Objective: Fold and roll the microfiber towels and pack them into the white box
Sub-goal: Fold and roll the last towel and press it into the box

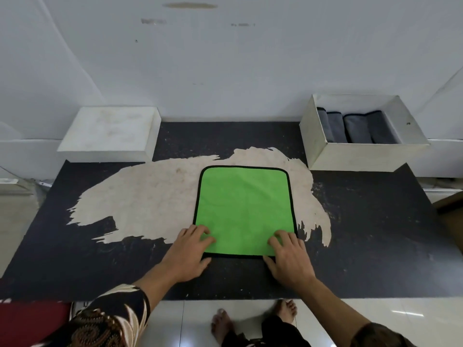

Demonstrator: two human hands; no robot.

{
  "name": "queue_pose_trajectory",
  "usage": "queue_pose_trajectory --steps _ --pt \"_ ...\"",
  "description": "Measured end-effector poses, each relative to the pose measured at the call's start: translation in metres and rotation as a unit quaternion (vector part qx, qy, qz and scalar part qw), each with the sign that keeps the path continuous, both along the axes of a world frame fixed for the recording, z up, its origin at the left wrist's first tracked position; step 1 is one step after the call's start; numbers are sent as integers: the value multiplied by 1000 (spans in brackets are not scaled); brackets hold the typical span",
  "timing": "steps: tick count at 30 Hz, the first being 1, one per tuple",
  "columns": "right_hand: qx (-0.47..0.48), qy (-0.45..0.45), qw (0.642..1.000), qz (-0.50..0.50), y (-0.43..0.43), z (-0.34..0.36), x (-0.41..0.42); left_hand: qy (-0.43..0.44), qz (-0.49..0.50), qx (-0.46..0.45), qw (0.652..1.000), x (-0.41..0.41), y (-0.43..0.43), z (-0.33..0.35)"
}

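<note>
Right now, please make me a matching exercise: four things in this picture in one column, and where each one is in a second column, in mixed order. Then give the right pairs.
Things:
1. green towel
2. grey rolled towels
3. white lid
4. left hand

Places:
A. inside the white box, far right
B. on the near left corner of the green towel
C. spread flat in the middle of the table
D. far left of the table, lying flat

Pairs: 1-C, 2-A, 3-D, 4-B

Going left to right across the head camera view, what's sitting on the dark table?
White lid at the far left, then the left hand, the green towel, the right hand, and the white box holding rolled grey towels.
</note>
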State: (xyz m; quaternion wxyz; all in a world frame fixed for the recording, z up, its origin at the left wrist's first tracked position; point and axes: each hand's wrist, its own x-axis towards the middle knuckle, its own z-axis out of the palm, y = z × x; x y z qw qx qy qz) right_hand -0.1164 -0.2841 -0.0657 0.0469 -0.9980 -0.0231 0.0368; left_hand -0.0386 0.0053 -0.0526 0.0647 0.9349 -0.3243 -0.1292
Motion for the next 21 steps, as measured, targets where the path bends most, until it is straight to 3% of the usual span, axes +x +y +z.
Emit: queue_pose_trajectory --steps 6,12,21 --pt "-27 34 999 29 0 2 0 -55 -23 16 998 4 -1 -10" --pt "-47 17 998 -39 2 8 3 -26 31 -67 997 4 5 -6" --pt "-40 -3 999 -25 -19 7 1 -15 14 -29 999 6 22 -1"
